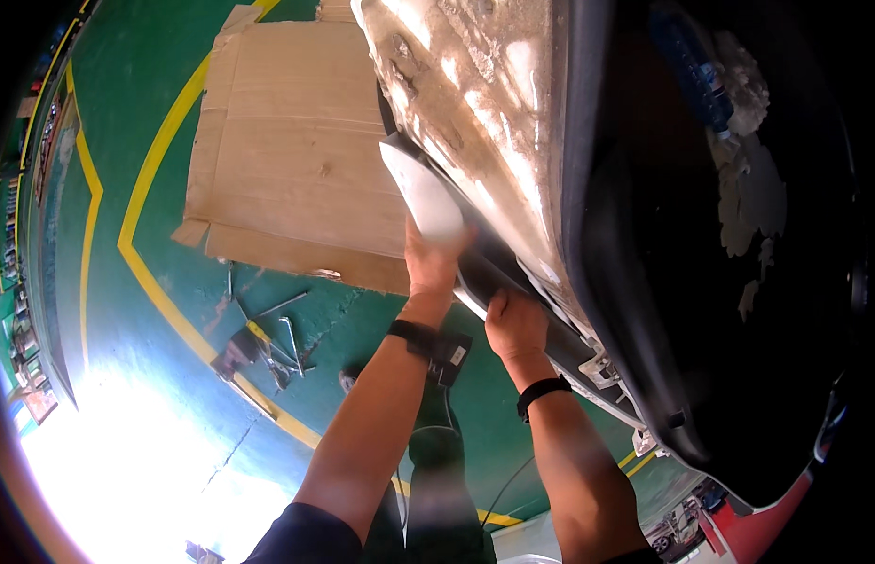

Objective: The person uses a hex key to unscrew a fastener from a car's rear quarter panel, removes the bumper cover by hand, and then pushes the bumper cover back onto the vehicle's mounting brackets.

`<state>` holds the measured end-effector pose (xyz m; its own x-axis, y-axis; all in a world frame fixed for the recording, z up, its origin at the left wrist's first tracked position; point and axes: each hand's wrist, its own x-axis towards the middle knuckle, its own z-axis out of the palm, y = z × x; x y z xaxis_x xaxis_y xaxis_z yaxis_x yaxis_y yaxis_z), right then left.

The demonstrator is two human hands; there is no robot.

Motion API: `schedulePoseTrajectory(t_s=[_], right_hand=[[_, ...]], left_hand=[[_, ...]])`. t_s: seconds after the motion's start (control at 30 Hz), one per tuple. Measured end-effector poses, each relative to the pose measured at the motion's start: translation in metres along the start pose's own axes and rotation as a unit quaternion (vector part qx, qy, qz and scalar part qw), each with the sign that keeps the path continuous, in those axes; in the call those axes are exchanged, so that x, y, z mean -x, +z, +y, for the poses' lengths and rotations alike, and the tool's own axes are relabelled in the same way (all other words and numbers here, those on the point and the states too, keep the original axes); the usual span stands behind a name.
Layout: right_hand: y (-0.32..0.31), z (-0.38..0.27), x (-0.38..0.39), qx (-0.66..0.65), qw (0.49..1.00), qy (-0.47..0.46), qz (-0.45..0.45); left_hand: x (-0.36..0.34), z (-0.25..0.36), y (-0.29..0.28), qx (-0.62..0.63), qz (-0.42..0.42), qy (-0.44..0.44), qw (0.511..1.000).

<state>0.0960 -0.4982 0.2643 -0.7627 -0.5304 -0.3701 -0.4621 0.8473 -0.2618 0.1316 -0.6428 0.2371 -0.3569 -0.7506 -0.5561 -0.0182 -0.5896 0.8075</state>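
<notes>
A car bumper (422, 193), white outside and dark inside, runs along the lower edge of a dirty, dust-streaked car body (484, 113). My left hand (432, 258) is closed on the bumper's white end part, its fingers partly hidden and blurred. Nearer to me, my right hand (515, 324) is closed round the bumper's upper edge, thumb on top. A dark gap shows between the bumper and the body beyond my hands. Black bands circle both wrists, and a small dark box sits at the left one.
A flat cardboard sheet (296, 141) lies on the green floor with yellow lines. Several hand tools (273, 343) are on the floor at left. In the dark open trunk (719, 357) at right is a blue plastic bottle (696, 75). My legs stand below.
</notes>
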Motion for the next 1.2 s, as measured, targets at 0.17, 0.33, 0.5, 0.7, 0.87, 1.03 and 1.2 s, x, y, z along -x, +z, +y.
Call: schedulePoseTrajectory(t_s=[0.17,0.33,0.5,0.7,0.87,1.03,1.2], right_hand=[[0.004,0.002,0.000,0.013,1.000,0.001,-0.013],[0.003,0.001,0.001,0.000,1.000,0.007,0.003],[0.003,-0.001,0.000,0.009,1.000,0.017,-0.006],[0.001,-0.004,0.001,0.026,1.000,0.012,0.001],[0.001,-0.004,0.000,0.040,0.999,0.017,0.003],[0.001,-0.004,0.003,0.020,1.000,0.009,0.020],[0.002,-0.003,0.002,0.032,0.999,0.008,0.017]], left_hand=[[-0.001,0.001,-0.001,0.023,-0.021,-0.004,0.999],[-0.002,0.001,-0.003,-0.001,-0.018,0.009,1.000],[-0.008,-0.006,-0.009,-0.060,-0.009,0.032,0.998],[-0.005,-0.002,-0.017,-0.066,-0.032,-0.006,0.997],[-0.002,0.028,-0.043,0.104,-0.114,-0.168,0.974],[-0.010,0.025,-0.049,0.092,-0.089,-0.197,0.972],[-0.004,0.020,-0.058,0.031,-0.096,-0.135,0.986]])
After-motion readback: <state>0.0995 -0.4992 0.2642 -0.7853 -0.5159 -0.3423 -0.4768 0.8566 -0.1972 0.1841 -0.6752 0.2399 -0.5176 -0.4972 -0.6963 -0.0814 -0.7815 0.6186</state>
